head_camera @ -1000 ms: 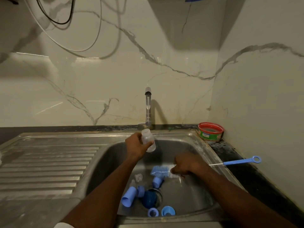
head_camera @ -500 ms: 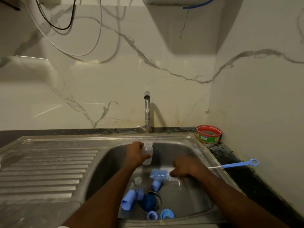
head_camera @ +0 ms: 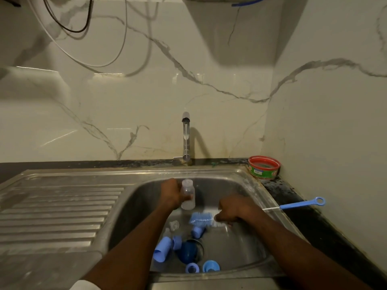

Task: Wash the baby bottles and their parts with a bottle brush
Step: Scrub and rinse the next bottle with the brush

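Note:
My left hand (head_camera: 172,193) grips a clear baby bottle (head_camera: 187,194), held upright with its mouth up over the steel sink basin (head_camera: 247,245), below the tap (head_camera: 186,139). My right hand (head_camera: 233,210) grips the bottle brush by its wire stem; the blue bristle head (head_camera: 201,219) points left, just below the bottle, and the blue ring handle (head_camera: 301,204) sticks out over the counter to the right. On the basin floor lie several blue parts: a cap (head_camera: 161,251), rings (head_camera: 191,268), a small collar (head_camera: 198,231) and a clear teat (head_camera: 174,225).
A ribbed steel draining board (head_camera: 56,206) lies to the left of the basin. A red-rimmed round tub (head_camera: 264,167) sits in the back right corner on the dark counter (head_camera: 303,222). Marble walls close the back and right. Cables hang at upper left.
My left hand has lowered the bottle into the basin and turned it upright under the tap. My right hand and the brush have barely moved.

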Demonstrator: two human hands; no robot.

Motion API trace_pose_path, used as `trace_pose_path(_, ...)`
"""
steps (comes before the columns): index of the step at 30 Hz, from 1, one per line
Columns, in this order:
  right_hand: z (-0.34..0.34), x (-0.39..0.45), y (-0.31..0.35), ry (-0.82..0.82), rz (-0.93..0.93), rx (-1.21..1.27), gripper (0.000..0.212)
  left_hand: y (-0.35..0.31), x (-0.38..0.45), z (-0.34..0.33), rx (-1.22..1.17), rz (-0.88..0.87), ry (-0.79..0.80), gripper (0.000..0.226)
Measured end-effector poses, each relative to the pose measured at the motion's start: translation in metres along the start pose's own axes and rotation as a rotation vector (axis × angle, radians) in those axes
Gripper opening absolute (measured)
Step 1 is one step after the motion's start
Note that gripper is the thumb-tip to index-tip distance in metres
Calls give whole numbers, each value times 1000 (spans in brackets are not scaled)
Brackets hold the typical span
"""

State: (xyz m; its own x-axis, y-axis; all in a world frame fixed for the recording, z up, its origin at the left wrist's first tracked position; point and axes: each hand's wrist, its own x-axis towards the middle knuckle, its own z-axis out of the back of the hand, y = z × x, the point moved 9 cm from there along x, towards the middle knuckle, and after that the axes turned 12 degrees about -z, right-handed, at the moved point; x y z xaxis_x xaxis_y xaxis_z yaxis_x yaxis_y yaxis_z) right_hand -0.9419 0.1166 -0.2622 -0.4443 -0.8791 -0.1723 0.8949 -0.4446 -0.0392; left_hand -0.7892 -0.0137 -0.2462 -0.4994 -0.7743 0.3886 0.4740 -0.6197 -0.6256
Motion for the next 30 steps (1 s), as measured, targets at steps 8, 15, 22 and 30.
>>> trace_pose_path(8, -4, 4, -2, 17, -11, 29, 34, -4, -1, 3, 2, -38, -30, 37)
trace_pose_path(15, -5, 6, -3, 29, -27, 34, 35, 0, 2, -2, 39, -16, 19, 28)
trace_pose_path(22, -3, 4, -4, 17, -36, 47, 36, 0, 1, 0, 11, -31, -18, 36)
trace_pose_path(30, 1, 1, -5, 8, -37, 35, 36, -3, 4, 5, -11, -82, -58, 42)
